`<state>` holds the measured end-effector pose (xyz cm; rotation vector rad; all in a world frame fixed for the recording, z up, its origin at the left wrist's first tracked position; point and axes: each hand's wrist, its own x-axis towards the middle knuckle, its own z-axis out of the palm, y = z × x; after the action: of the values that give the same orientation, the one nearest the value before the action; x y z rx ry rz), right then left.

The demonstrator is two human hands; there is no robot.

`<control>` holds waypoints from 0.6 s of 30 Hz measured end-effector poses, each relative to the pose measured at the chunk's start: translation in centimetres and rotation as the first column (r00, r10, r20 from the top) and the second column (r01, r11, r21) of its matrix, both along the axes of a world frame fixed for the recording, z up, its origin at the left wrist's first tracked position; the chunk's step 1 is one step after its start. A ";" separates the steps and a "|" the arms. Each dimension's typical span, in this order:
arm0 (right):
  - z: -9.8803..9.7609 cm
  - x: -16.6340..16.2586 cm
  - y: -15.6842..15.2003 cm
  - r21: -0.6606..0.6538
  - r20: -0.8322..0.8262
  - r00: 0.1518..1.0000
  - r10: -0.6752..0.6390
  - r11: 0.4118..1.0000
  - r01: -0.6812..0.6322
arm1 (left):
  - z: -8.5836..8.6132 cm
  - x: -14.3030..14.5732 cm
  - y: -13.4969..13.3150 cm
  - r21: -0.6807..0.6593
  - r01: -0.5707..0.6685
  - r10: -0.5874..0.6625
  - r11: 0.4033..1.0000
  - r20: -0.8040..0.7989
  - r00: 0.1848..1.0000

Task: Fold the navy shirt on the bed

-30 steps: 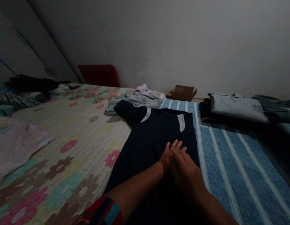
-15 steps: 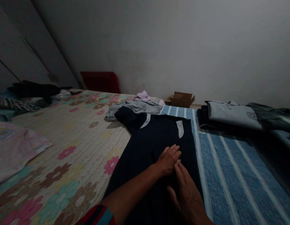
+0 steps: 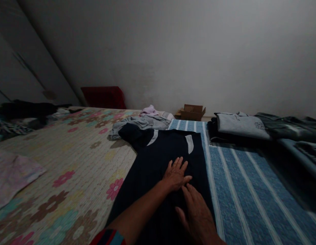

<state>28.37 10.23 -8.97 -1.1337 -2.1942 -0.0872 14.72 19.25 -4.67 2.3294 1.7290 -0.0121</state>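
Observation:
A dark navy shirt point(image 3: 152, 163) with a white patch near each shoulder lies spread out in front of me, its right side folded in. My left hand point(image 3: 175, 175) rests flat on the middle of it, fingers spread. Just below and to the right, my right hand point(image 3: 197, 209) also lies on the cloth, fingers stretched out and thumb apart. Its fingertips are close to my left thumb; whether they touch I cannot tell. The shirt's near end is hidden under my arms and past the frame edge.
The shirt lies across a flowered sheet point(image 3: 91, 163) and a blue striped cloth point(image 3: 231, 183). Beyond it are a crumpled grey garment point(image 3: 132, 121) and a cardboard box point(image 3: 192, 112). Folded clothes point(image 3: 239, 124) are stacked at right; a pink garment point(image 3: 15, 173) lies at left.
My left hand has spread its fingers and thumb on the shirt. The whole view has shifted, with things appearing further left and slightly lower. The shirt lies as before.

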 end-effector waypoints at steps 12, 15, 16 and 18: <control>-1.0 4.7 0.4 0.002 -0.097 0.995 0.011 1.000 -0.011 | 2.9 1.0 2.4 0.177 0.064 -0.066 0.982 0.009 0.998; -0.8 5.6 0.4 -0.163 -0.254 0.967 0.003 0.986 -0.045 | 3.0 2.0 3.3 0.232 0.123 -0.120 0.965 -0.028 0.992; -0.8 5.9 0.4 -0.227 -0.324 0.946 -0.024 0.972 -0.053 | 3.1 2.4 3.7 0.240 0.148 -0.139 0.959 -0.052 0.989; -1.1 6.4 0.5 -0.335 -0.463 0.883 -0.082 0.938 -0.089 | 3.5 3.4 4.8 0.237 0.194 -0.173 0.952 -0.105 0.979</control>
<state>34.74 10.72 -10.04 -1.1862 -1.8052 0.5500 18.09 24.01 -1.20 2.6997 1.6250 0.0785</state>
